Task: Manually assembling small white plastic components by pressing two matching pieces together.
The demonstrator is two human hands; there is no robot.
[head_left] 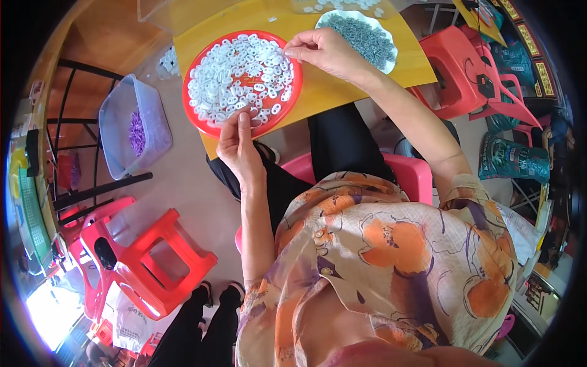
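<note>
Right hand (322,52) pinched together, left hand (236,142) likewise, both at red tray (188,105) of white pieces (221,76)

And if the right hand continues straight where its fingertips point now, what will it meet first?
Most likely the white pieces in the red tray: the right hand points left, its fingertips at the tray's right edge. Depth is unclear, so it could touch that edge first.

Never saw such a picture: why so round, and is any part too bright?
In this head view, the fisheye lens bends edges toward a dark rim; glare washes out its lower left; the left hand and right hand there look well lit.
</note>
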